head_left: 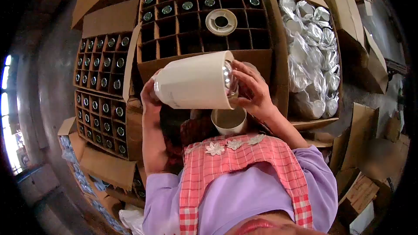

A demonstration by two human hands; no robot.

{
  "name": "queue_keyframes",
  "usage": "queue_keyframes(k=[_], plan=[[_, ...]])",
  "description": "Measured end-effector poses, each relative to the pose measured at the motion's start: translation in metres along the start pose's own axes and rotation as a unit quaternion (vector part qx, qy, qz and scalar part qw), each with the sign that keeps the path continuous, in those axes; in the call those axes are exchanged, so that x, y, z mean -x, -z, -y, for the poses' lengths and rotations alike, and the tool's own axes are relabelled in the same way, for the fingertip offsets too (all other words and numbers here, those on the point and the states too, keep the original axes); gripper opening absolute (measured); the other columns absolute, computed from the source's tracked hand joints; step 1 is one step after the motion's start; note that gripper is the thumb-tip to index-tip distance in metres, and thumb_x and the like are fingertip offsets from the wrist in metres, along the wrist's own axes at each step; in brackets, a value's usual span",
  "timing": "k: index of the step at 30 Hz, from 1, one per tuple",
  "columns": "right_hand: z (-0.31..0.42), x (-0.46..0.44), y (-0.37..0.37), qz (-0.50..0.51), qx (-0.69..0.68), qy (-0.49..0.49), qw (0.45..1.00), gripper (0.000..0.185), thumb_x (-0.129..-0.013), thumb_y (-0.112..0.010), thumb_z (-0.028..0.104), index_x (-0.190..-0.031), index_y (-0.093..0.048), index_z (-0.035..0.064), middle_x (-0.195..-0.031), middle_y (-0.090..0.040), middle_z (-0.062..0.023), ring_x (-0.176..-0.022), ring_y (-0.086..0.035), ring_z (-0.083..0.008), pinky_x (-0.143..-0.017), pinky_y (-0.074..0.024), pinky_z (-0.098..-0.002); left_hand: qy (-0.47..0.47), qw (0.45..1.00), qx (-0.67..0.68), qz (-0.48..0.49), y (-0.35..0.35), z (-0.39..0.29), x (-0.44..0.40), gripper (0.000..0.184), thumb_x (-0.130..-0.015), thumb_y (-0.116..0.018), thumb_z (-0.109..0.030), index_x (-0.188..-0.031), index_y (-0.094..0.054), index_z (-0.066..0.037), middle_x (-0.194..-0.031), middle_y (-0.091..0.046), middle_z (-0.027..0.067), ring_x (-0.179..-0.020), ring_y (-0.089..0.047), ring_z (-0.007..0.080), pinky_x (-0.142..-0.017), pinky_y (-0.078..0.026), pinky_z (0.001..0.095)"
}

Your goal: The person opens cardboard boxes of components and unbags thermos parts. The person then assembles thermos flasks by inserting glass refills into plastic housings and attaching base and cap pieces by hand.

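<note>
A cream thermos casing [191,82] lies nearly on its side in front of my chest. My left hand [150,92] is wrapped round its narrower left end. At the wide right end my right hand [251,88] has its fingers curled on a shiny silver flask liner [228,78], which sits mostly inside the casing. Part of the liner is hidden by the casing and my fingers. Below the casing, near my lap, is a second cream cup-shaped piece [230,121], its open mouth facing up. A cream ring with a central hole [221,31] rests on the box dividers beyond my hands.
Ahead stands a divided carton [204,56] with silver-topped liners in its far cells. Stacked divided cartons [126,122] with more liners are at left. To the right, an open carton [282,61] holds plastic-wrapped silvery pieces [311,56]. Cardboard flaps [359,135] stick out at right.
</note>
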State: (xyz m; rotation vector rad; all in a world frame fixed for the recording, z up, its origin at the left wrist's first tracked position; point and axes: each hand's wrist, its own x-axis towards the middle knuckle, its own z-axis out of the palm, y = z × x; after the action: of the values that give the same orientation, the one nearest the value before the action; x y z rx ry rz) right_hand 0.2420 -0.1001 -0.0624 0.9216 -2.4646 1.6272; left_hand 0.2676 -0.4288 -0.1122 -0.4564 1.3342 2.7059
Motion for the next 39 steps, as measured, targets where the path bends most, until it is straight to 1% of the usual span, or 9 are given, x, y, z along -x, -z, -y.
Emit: queue_keyframes(k=[4,7,11,15,21,25,28,32,39], plan=[[-0.021,-0.007,0.004,-0.043,-0.117,0.041,0.991,0.066,-0.068,-0.076,0.020,-0.125,-0.049,0.0019,-0.135,-0.042,-0.0184,-0.124,-0.041,-0.0279,-0.101,-0.0358,-0.0382,-0.063,0.996,-0.066,-0.019,-0.031,-0.010,0.007,0.058,-0.080,-0.056,-0.034,-0.124,-0.049,0.003,-0.119,-0.056,0.0131,-0.109,-0.055,0.0232,-0.094,-0.043,0.0356],[-0.052,0.022,0.013,-0.146,-0.306,-0.191,0.921,0.077,-0.069,-0.075,0.029,-0.130,-0.041,-0.0024,-0.129,-0.048,-0.0128,-0.115,-0.050,-0.0234,-0.098,-0.0394,-0.0381,-0.147,0.978,-0.149,-0.015,-0.080,-0.029,0.022,0.066,-0.071,-0.067,-0.024,-0.129,-0.046,0.001,-0.112,-0.059,0.0108,-0.100,-0.057,0.0180,-0.090,-0.044,0.0325],[-0.065,0.028,0.002,-0.208,-0.550,-0.160,0.792,0.059,-0.081,-0.064,0.032,-0.125,-0.045,-0.0014,-0.117,-0.056,-0.0124,-0.104,-0.057,-0.0219,-0.086,-0.0485,-0.0348,-0.401,0.816,-0.413,0.042,-0.139,-0.050,0.033,0.087,-0.062,-0.073,-0.039,-0.131,-0.041,0.003,-0.107,-0.056,0.0155,-0.097,-0.055,0.0253,-0.084,-0.045,0.0350],[-0.062,0.013,0.008,-0.189,-0.591,-0.182,0.763,0.054,-0.083,-0.061,0.030,-0.124,-0.046,-0.0015,-0.115,-0.057,-0.0122,-0.102,-0.057,-0.0209,-0.084,-0.0489,-0.0340,-0.479,0.703,-0.522,0.064,-0.175,-0.053,0.036,0.093,-0.061,-0.071,-0.039,-0.136,-0.033,0.001,-0.104,-0.054,0.0155,-0.088,-0.052,0.0294,-0.075,-0.046,0.0380],[-0.063,0.004,0.032,-0.172,-0.563,-0.225,0.777,0.047,-0.086,-0.058,0.026,-0.122,-0.048,-0.0016,-0.112,-0.058,-0.0118,-0.098,-0.058,-0.0194,-0.080,-0.0497,-0.0329,-0.478,0.695,-0.524,0.120,-0.171,-0.042,0.039,0.090,-0.060,-0.070,-0.037,-0.136,-0.035,-0.003,-0.107,-0.052,0.0139,-0.088,-0.052,0.0293,-0.071,-0.048,0.0372],[-0.062,0.005,0.045,-0.178,-0.520,-0.267,0.792,0.042,-0.088,-0.055,0.023,-0.121,-0.049,-0.0017,-0.110,-0.059,-0.0116,-0.096,-0.059,-0.0184,-0.078,-0.0501,-0.0322,-0.438,0.729,-0.512,0.122,-0.151,-0.034,0.036,0.088,-0.063,-0.069,-0.047,-0.133,-0.039,-0.002,-0.112,-0.051,0.0175,-0.101,-0.053,0.0315,-0.083,-0.046,0.0369],[-0.063,0.001,0.052,-0.179,-0.453,-0.324,0.811,0.039,-0.089,-0.053,0.021,-0.120,-0.050,-0.0018,-0.109,-0.060,-0.0114,-0.094,-0.060,-0.0177,-0.076,-0.0505,-0.0317,-0.200,0.917,-0.253,0.235,-0.107,-0.042,0.016,0.080,-0.063,-0.070,-0.038,-0.129,-0.046,0.000,-0.127,-0.048,0.0160,-0.115,-0.049,0.0237,-0.098,-0.037,0.0352],[-0.061,-0.030,0.054,-0.056,-0.261,-0.354,0.897,0.026,-0.085,-0.056,0.012,-0.105,-0.058,-0.0037,-0.097,-0.063,-0.0059,-0.083,-0.058,-0.0110,-0.070,-0.0482,-0.0277,-0.135,0.962,-0.143,0.190,-0.075,-0.021,0.008,0.070,-0.058,-0.064,0.001,-0.125,-0.047,0.003,-0.130,-0.048,0.0147,-0.116,-0.050,0.0221,-0.099,-0.039,0.0349],[-0.057,-0.075,0.042,0.103,-0.329,-0.315,0.884,0.057,-0.074,-0.069,0.007,-0.125,-0.047,-0.0037,-0.116,-0.058,-0.0107,-0.105,-0.054,-0.0158,-0.092,-0.0425,-0.0307,-0.076,0.977,-0.201,-0.006,-0.050,0.004,-0.024,0.033,-0.083,-0.055,0.000,-0.116,-0.055,0.002,-0.111,-0.060,0.0107,-0.098,-0.058,0.0187,-0.089,-0.047,0.0330]])
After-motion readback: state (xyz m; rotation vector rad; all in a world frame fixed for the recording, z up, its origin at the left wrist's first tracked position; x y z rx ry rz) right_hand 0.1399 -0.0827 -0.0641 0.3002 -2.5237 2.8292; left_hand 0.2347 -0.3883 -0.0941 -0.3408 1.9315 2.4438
